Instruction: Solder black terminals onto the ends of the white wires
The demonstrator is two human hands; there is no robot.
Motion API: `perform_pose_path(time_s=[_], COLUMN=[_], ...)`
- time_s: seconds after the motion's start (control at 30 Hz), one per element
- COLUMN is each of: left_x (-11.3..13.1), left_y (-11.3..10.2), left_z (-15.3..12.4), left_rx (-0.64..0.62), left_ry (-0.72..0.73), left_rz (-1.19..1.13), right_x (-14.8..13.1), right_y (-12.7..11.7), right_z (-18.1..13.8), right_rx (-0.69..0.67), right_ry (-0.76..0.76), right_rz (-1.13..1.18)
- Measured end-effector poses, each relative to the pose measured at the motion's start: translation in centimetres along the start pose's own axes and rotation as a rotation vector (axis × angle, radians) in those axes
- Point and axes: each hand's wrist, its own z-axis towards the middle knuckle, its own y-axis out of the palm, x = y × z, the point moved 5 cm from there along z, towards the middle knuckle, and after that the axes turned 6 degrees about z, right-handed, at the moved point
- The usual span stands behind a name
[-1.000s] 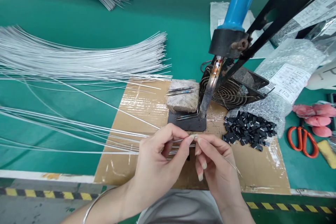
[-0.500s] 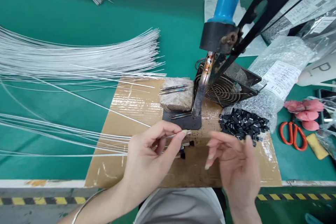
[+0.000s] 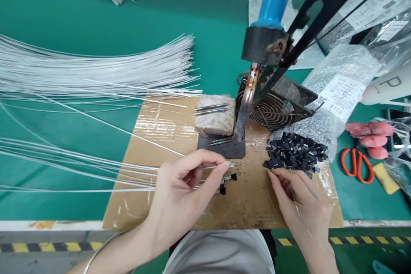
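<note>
My left hand (image 3: 189,188) is closed, thumb and forefinger pinching a white wire (image 3: 207,167) whose bare-looking tip pokes out to the right. Beneath it on the cardboard lie several other white wires (image 3: 135,166) with small black connectors (image 3: 233,177) at their ends. My right hand (image 3: 300,195) is closed in a pinch at the near edge of a pile of small black connectors (image 3: 297,152). A thin shiny strand, seemingly solder wire (image 3: 298,210), runs across this hand. Above and between the hands, a soldering iron (image 3: 247,105) points downward from its stand.
A pale block (image 3: 215,115) with metal tips stands beside a black fan (image 3: 272,107). A large bundle of white wires (image 3: 112,70) lies at left. At right are red-handled scissors (image 3: 356,165), a yellow sponge (image 3: 386,178) and plastic bags (image 3: 340,90). Cardboard (image 3: 253,209) covers the table's front.
My right hand has moved slightly right, its spread fingers closing into a pinch by the black pile; a thin strand now shows across it. My left hand keeps its hold nearly still.
</note>
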Motion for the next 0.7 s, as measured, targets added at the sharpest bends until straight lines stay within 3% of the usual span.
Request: perform_pose_path(time_s=[0.27,0.37,0.7], left_x=[0.4,0.4,0.6], left_y=[-0.1,-0.1,-0.3], left_z=[0.1,0.1,0.2], left_rx=[-0.033,-0.032,-0.078], left_ry=[0.032,0.041,0.002], left_rz=[0.008,0.038,-0.014], right_x=[-0.4,-1.5,-4.2], right_y=[0.6,1.2,4.2], right_z=[-0.6,0.3,2.2], right_rx=[0.178,0.219,0.068], right_ry=[0.533,0.581,0.633], right_rz=[0.403,0.605,1.036])
